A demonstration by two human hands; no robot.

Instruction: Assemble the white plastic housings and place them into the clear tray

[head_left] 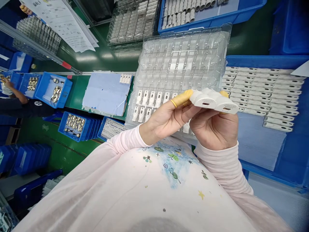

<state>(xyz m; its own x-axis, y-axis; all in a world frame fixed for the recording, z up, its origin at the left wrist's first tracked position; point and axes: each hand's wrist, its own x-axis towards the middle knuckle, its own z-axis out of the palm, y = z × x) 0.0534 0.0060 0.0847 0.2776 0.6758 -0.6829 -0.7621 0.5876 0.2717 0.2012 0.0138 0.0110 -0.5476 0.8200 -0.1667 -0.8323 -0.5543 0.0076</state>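
Our left hand [166, 120] pinches a small group of white housings [214, 100] from the left, a yellow finger cover [181, 97] pressed near their edge. Our right hand [214, 130] grasps the same group from below and the right, so both hands share the load at the centre right of the frame. At least two housings lie side by side, their slotted ends toward us; how many sit behind, we cannot tell.

To handle them well, we should probably grip lightly at the sides, leave the slots and small print uncovered, and hold the ends level so that none slides out of line. Covered fingertips seem best for touching the white faces, since bare skin could mark them.

Beneath and beyond the hands, at the centre, lies a clear tray [147, 48] with white pieces [152, 98] in its lower pockets; raised wrists would likely avoid knocking these. At the right of the frame, a blue tray [295, 148] carries neat rows of similar pieces [260, 88]. Left of centre, a pale blue pad [105, 93] rests on the green bench [76, 93], four small white pieces [126, 78] at its corner.
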